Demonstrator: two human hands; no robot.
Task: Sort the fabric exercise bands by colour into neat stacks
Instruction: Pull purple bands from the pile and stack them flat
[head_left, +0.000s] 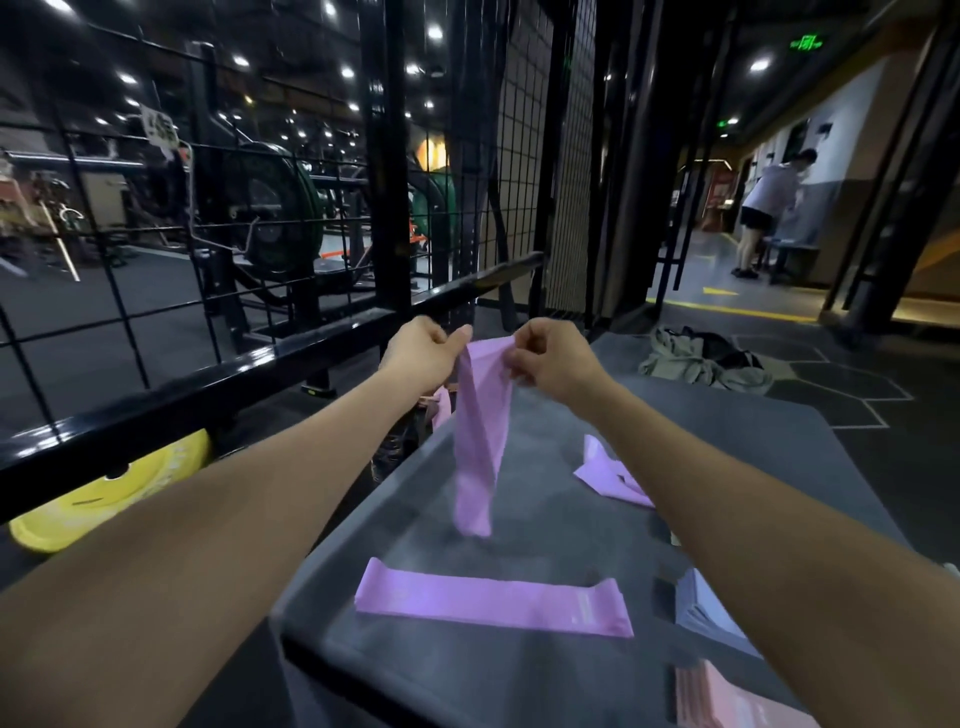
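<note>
A: Both hands up. Left hand (421, 353) and right hand (550, 358) each pinch the top edge of one lilac band (478, 441), fingers curled onto the fabric. It hangs straight down from the grip with a twist in it, and its lower end looks just clear of the grey platform (545, 670), though I cannot tell for certain.

B: Where does it belong?

A: Below the grip and nearer the body lies a flat lilac band (493, 597), laid crosswise. That looks like the start of the lilac stack. Down and right of the grip a crumpled lilac band (608, 475) waits, partly behind the right forearm.

B: How to do this step well?

A: My reading: draw the hands apart to take out the twist, flatten the loop, then lower it square onto the flat one, ends matching.

B: Other colours?

A: A grey stack (706, 608) and a pink stack (727, 696) sit lower right of the grip, well apart from the lilac.

B: Room and edges?

A: Open platform directly under the hanging band. The left rim is close to the flat band's left end, so keep the drop from drifting left. A black rail (208, 384) runs off left of the grip.
</note>
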